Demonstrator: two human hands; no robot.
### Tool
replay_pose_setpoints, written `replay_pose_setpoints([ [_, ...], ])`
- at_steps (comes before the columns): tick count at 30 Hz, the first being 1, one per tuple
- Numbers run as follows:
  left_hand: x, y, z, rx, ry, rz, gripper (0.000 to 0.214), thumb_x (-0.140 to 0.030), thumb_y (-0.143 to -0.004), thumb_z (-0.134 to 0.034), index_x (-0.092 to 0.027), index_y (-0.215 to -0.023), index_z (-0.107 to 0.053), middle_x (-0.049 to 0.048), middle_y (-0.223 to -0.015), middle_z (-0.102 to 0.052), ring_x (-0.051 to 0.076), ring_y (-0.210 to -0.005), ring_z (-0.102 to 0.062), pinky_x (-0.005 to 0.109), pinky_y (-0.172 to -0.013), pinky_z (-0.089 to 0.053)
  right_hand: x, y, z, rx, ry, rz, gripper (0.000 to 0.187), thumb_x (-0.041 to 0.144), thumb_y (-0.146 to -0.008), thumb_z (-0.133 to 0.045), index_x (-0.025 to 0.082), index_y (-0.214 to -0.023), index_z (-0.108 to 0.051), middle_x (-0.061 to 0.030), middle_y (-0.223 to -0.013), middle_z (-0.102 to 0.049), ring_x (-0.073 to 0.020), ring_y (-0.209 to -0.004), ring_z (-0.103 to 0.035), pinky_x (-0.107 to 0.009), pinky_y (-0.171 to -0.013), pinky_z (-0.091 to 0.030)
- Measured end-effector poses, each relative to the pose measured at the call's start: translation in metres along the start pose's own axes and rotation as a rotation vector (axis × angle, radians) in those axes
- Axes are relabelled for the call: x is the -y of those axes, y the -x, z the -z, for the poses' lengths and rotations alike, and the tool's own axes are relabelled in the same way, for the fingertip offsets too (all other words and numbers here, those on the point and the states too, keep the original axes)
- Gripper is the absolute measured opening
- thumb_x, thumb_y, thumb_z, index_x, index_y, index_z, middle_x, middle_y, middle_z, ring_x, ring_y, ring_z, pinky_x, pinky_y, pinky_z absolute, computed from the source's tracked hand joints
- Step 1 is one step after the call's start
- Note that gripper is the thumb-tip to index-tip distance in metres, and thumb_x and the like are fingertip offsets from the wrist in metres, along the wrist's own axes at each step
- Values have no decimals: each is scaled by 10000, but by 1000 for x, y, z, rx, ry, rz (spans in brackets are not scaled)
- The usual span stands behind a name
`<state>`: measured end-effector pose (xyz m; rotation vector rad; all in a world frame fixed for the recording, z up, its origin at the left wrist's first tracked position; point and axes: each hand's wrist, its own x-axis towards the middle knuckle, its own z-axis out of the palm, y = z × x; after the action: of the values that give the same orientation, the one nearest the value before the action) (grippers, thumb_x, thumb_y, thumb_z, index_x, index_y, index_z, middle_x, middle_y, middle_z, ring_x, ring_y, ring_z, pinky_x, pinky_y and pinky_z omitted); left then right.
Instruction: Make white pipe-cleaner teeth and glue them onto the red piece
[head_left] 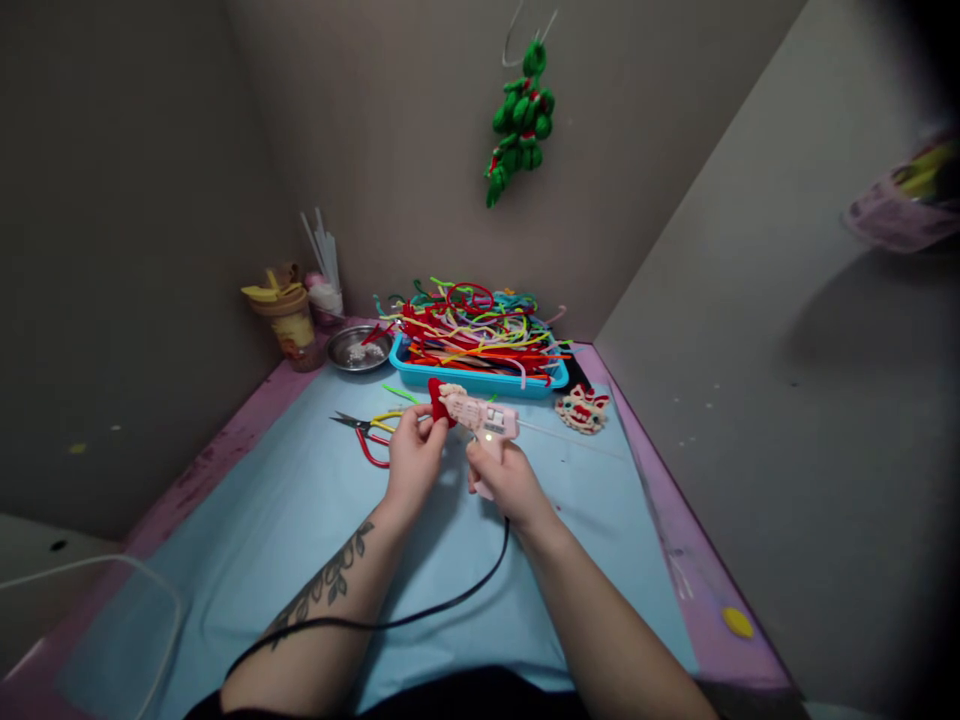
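Note:
My right hand [504, 477] is wrapped round the handle of a pink hot glue gun [487, 420], a clear glue stick [555, 433] poking out of its back. The gun's nozzle points left, against or close to a red fuzzy piece [437, 402]. That piece is pinched between the fingers of my left hand [417, 445]; its full shape is partly hidden. Just left of my left hand lie scissors [369, 440] with red and yellow handles. To the right of the gun rests a red and white pipe-cleaner face [582, 409].
A blue tray [480, 382] heaped with coloured pipe cleaners stands at the back. Beside it are a metal dish [358, 350] and a cup [295, 335]. The gun's black cord [390, 625] crosses my left forearm. A green craft piece [523, 125] hangs above.

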<state>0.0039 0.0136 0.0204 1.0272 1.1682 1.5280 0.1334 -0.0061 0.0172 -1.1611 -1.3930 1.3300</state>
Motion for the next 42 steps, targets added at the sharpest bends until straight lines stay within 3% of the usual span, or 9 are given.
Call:
replay_pose_setpoints([
  [11,-2,2,-1,7,-59,-29,192,-262,-760,-615,-182,-904,-517,-10,-666,-676,149,-674,-646,237,-650,-442,-2,-1,0,-3,28,3,391,505,-829,-527,172,-626,-562,16,-459,-521,-118,-436,-501,-227,-460,-397],
  [18,-1,2,-1,9,-66,-21,199,-268,-762,-613,-179,-912,-516,-11,-660,-675,124,-586,-601,212,-576,-413,-2,-2,0,-4,34,13,399,505,-828,-526,167,-620,-558,12,-465,-530,-115,-439,-507,-223,-455,-386],
  [32,-1,1,-1,6,-53,-24,206,-253,-765,-607,-182,-931,-506,-5,-692,-685,135,-684,-641,217,-659,-443,-1,-2,0,-16,57,0,381,487,-820,-522,172,-610,-557,8,-467,-532,-121,-440,-509,-230,-456,-391],
  [36,1,0,1,-6,-150,-81,184,-250,-789,-580,-180,-944,-509,5,-716,-684,145,-694,-644,225,-652,-447,4,0,-1,-36,118,12,347,450,-814,-531,173,-606,-548,13,-469,-529,-120,-452,-520,-226,-466,-407],
  [42,4,0,9,-37,-403,-227,153,-250,-820,-542,-192,-962,-551,57,-922,-704,182,-870,-663,269,-747,-467,17,5,-2,-75,179,-56,261,392,-761,-572,179,-614,-541,28,-450,-515,-119,-432,-513,-228,-459,-421],
])
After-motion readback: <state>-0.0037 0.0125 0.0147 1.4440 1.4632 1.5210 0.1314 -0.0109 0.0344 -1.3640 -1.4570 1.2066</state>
